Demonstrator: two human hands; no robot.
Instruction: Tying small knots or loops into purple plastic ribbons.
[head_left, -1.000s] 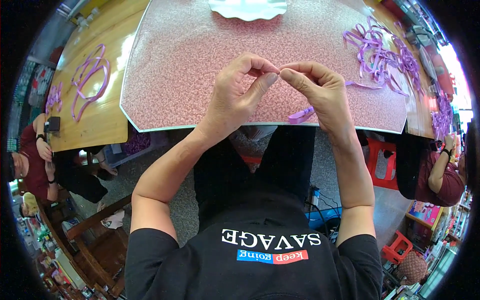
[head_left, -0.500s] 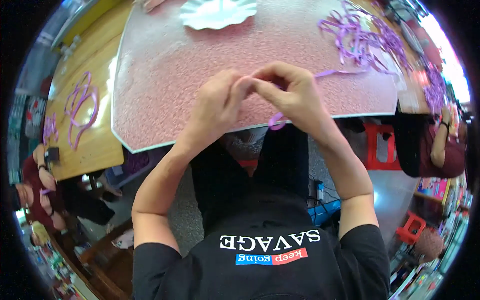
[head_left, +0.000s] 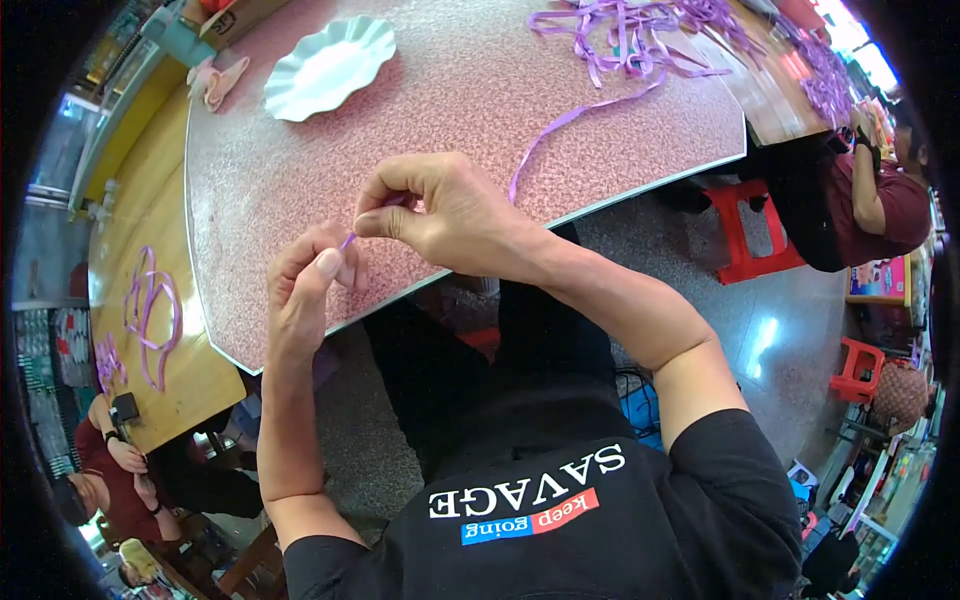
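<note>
My left hand [head_left: 305, 285] pinches a thin purple ribbon [head_left: 348, 240] between thumb and fingers, above the front left part of the pink-covered table [head_left: 460, 120]. Just up and to the right, my right hand [head_left: 430, 212] grips the same ribbon, fingertips close to the left ones. Only a short piece shows between the hands; the rest there is hidden by the fingers. Past my right wrist, a long purple strand [head_left: 562, 120] curves across the tabletop to a loose tangle of purple ribbon [head_left: 640, 38] at the far right.
A white wavy-edged plate [head_left: 330, 70] lies at the far left, near a crumpled pinkish cloth [head_left: 218, 82]. On the wooden table [head_left: 205, 385] at left are looped purple ribbons [head_left: 150, 310]. People sit at both sides. A red stool [head_left: 750, 235] stands at right.
Both hands have moved left and nearer to me, with a bit of ribbon now showing between them. The view has turned, so table and plate appear shifted left.
</note>
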